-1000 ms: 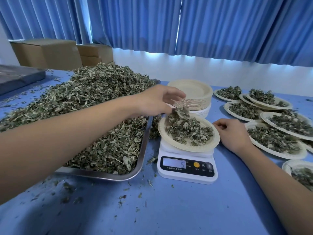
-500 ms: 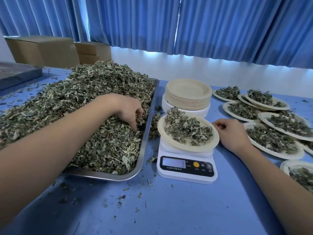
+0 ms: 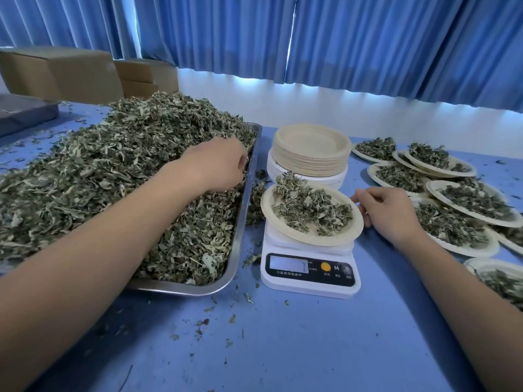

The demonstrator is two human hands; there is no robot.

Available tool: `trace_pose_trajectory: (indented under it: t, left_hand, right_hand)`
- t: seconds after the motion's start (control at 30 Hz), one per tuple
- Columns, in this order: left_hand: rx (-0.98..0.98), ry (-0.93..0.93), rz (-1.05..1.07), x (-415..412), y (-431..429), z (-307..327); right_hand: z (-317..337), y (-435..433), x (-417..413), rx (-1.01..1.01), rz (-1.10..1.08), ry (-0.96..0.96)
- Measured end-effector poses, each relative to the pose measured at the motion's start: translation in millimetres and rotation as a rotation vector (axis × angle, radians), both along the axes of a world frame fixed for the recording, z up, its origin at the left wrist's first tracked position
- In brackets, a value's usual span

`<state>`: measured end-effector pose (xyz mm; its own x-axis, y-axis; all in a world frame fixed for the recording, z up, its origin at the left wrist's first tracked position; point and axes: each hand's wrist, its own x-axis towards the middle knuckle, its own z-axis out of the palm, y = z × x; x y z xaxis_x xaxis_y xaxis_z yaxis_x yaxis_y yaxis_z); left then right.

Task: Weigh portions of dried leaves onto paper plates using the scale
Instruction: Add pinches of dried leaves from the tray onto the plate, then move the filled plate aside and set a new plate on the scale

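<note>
A white digital scale (image 3: 310, 275) stands on the blue table and carries a paper plate (image 3: 300, 236) with a portion of dried leaves (image 3: 308, 207). Left of it, a steel tray (image 3: 240, 230) holds a big heap of dried leaves (image 3: 113, 165). My left hand (image 3: 218, 165) is over the heap near the tray's right rim, its fingers curled down into the leaves and pinching some. My right hand (image 3: 387, 213) rests on the table just right of the scale. Its loosely curled fingertips are at the plate's rim.
A stack of empty paper plates (image 3: 311, 154) sits behind the scale. Several filled plates (image 3: 452, 227) overlap along the right side. Cardboard boxes (image 3: 62, 72) and a grey tray (image 3: 22, 114) stand at the back left. Leaf crumbs litter the near table (image 3: 283, 349).
My left hand went from the plate back into the tray's heap and now lifts slightly with curled fingers. My right hand stayed beside the scale.
</note>
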<state>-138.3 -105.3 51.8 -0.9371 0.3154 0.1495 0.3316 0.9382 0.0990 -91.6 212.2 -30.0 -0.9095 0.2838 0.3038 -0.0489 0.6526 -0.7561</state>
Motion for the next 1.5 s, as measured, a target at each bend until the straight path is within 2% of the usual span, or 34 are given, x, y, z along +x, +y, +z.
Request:
trace_pose_trajectory:
  t: [0.07,0.13,0.23,0.33,0.43,0.67,0.8,0.93,1.13,1.27,1.4,1.5]
  left_hand:
    - [0.089,0.109,-0.085,13,12,6]
    - [0.122,0.175,-0.180,30,31,5]
    - [0.064,0.157,-0.228,45,56,-7]
    - [0.027,-0.042,-0.235,46,71,-21]
    - [0.108,-0.193,-0.224,43,76,-25]
    - [0.280,-0.170,-0.457,52,102,-20]
    - [0.409,-0.182,-0.559,52,149,-12]
    - [0.470,-0.213,-0.456,45,209,-11]
    - [0.707,-0.270,-0.345,18,300,-7]
    - [0.677,-0.370,-0.353,5,347,-8]
    - [0.608,-0.366,-0.330,-2,375,-10]
    - [0.635,-0.383,-0.325,-5,385,-17]
  right_hand:
    - [8,0,3,-0.218,0.034,-0.078]
    - [17,-2,9,-0.327,0.097,-0.184]
    - [25,-6,21,-0.241,0.183,-0.264]
    - [29,-11,31,-0.182,0.203,-0.294]
    - [30,-14,38,-0.239,0.211,-0.306]
    - [45,16,51,-0.411,0.130,-0.201]
    - [55,62,67,-0.363,0.026,-0.198]
    - [62,124,79,-0.356,-0.091,-0.168]
    - [64,207,70,-0.402,-0.271,-0.202]
    - [71,243,53,-0.379,-0.349,-0.245]
    - [77,268,40,-0.303,-0.400,-0.298]
    - [77,279,34,-0.224,-0.426,-0.325]
